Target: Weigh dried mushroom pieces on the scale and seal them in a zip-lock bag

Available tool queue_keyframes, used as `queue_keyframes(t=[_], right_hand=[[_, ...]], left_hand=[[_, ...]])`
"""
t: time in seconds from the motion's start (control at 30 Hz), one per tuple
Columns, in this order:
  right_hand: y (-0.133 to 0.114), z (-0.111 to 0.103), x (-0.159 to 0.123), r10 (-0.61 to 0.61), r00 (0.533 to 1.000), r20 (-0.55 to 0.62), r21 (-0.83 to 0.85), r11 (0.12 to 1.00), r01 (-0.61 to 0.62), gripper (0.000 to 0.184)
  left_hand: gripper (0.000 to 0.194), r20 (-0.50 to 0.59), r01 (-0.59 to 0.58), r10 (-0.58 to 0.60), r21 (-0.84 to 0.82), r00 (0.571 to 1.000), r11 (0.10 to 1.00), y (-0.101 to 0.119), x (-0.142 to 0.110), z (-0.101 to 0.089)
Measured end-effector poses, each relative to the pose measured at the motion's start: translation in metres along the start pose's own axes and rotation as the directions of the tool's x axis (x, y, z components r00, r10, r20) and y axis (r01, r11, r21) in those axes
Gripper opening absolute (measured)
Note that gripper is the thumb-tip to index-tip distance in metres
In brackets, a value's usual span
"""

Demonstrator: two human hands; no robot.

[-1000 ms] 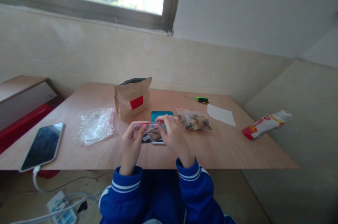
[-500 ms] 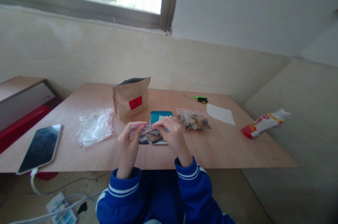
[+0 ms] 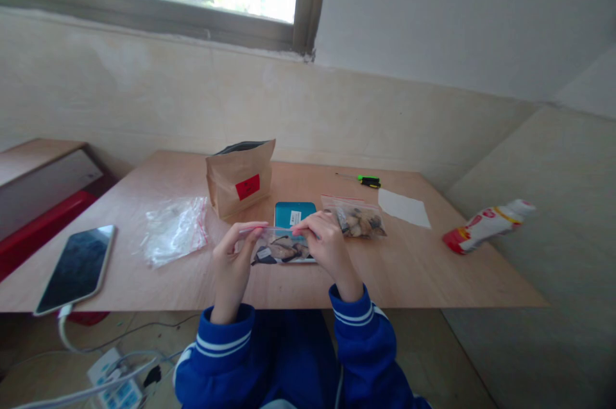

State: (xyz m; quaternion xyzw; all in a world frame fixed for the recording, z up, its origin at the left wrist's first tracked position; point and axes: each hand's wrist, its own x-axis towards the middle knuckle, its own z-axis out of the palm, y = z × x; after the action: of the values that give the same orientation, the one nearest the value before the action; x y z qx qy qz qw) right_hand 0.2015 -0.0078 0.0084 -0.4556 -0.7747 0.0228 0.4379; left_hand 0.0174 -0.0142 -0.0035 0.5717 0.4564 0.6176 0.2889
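Both my hands hold a small clear zip bag (image 3: pixel 279 246) with brown pieces inside, just above the wooden table (image 3: pixel 409 268). My left hand (image 3: pixel 235 258) pinches the left end of its top strip. My right hand (image 3: pixel 325 242) pinches the right end of the strip. The bag hangs in front of a small teal scale (image 3: pixel 294 211). A second filled zip bag (image 3: pixel 357 219) lies flat to the right of my right hand. Behind my hands, a brown paper pouch (image 3: pixel 239 178) with a red label stands open.
A pile of empty clear zip bags (image 3: pixel 174 227) lies left of the pouch. A phone (image 3: pixel 77 266) on a cable sits at the table's left front edge. A green screwdriver (image 3: pixel 367 182), a white paper (image 3: pixel 403 208) and a red and white bottle (image 3: pixel 486 225) are on the right.
My right hand slid to the right along the bag's top strip, away from my left hand. The bag now hangs more stretched between both hands.
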Motion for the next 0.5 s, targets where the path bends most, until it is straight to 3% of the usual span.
queue_keyframes(t=[0.13, 0.33, 0.5], right_hand=[[0.004, -0.002, -0.001, 0.023, 1.000, 0.015, 0.041, 0.999, -0.023, 0.008], [0.008, -0.008, -0.002, 0.142, 0.989, 0.029, 0.140, 0.979, -0.145, 0.012], [0.013, -0.009, -0.004, 0.143, 0.988, 0.056, 0.182, 0.972, -0.151, 0.012]], left_hand=[[0.015, -0.011, 0.035, -0.036, -0.047, 0.999, 0.998, -0.002, -0.001, 0.000], [0.015, 0.008, 0.057, -0.056, -0.080, 0.998, 0.995, -0.001, -0.001, 0.002], [0.017, -0.010, 0.065, -0.066, -0.089, 0.998, 0.994, -0.004, 0.000, 0.002]])
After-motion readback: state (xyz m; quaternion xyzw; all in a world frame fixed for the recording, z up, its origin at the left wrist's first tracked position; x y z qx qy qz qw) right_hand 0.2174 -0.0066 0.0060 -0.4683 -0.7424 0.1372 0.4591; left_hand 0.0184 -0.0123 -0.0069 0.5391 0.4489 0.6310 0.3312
